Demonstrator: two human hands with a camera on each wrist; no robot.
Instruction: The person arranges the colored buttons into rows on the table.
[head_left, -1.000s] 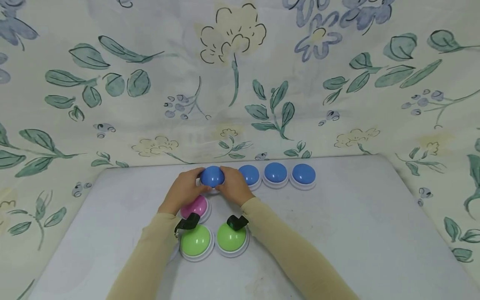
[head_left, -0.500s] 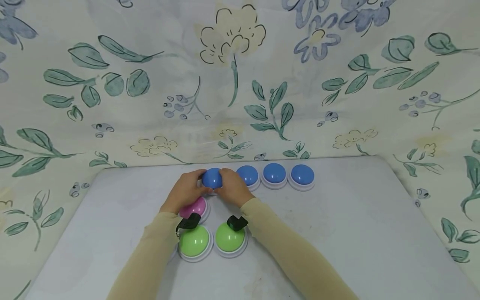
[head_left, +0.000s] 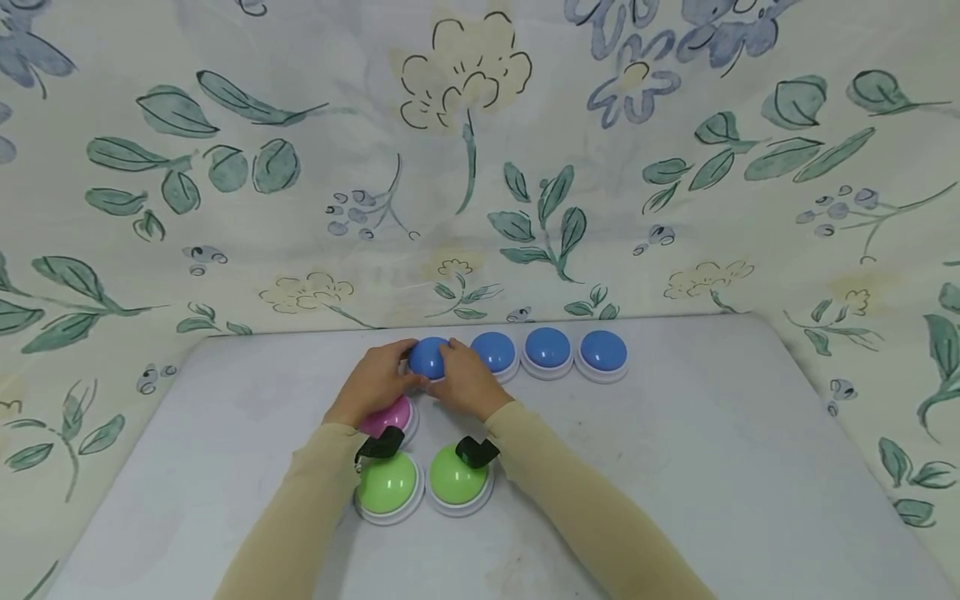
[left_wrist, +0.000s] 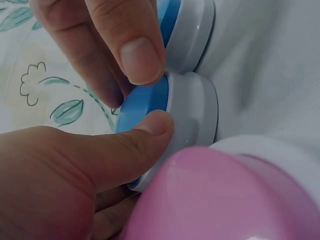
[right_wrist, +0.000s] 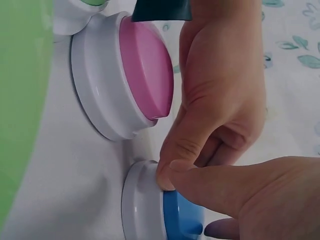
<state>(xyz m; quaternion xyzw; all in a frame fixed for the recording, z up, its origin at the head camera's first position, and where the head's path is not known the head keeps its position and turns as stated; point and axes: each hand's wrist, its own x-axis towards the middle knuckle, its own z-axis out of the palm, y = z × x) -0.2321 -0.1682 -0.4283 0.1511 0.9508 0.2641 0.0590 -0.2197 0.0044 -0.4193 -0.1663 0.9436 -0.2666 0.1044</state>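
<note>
Both hands are on a blue dome push button (head_left: 427,359) with a white base, at the left end of a row of blue buttons near the table's back edge. My left hand (head_left: 377,385) grips its left side, thumb at the front and fingers behind. From the other side my right hand (head_left: 467,382) grips it, the two thumbs close together. In the left wrist view the white base (left_wrist: 192,110) sits close beside another blue button (left_wrist: 170,20). A pink button (head_left: 390,417) stands just below the left hand, partly hidden by it.
More blue buttons (head_left: 547,348) continue the row to the right. Two green buttons (head_left: 387,482) stand nearer the front, under the wrists with their black straps (head_left: 477,452). The white table (head_left: 675,467) meets a floral cloth (head_left: 630,200) at the back and sides.
Both hands have slid the blue button a little to the right, so the gap to the neighbouring blue button has narrowed. The other buttons keep their places.
</note>
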